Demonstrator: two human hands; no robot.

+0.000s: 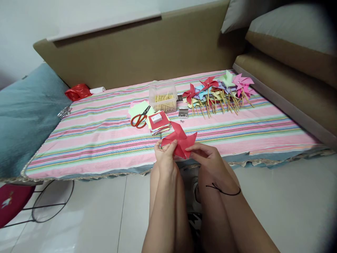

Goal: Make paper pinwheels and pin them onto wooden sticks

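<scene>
A red paper pinwheel is held over my knees, near the front edge of the sofa seat. My left hand grips its left side, the thumb pressing near the centre. At the lower right blade, my right hand pinches the paper between thumb and fingers. Just beyond lies a stack of coloured paper squares with a small white box on top. Small metal pins lie beside an opened little box.
Red-handled scissors lie on pale paper sheets at the left. A clear plastic tub holds many thin wooden sticks. Finished pinwheels on sticks are heaped at the back right. A red plastic bag sits back left.
</scene>
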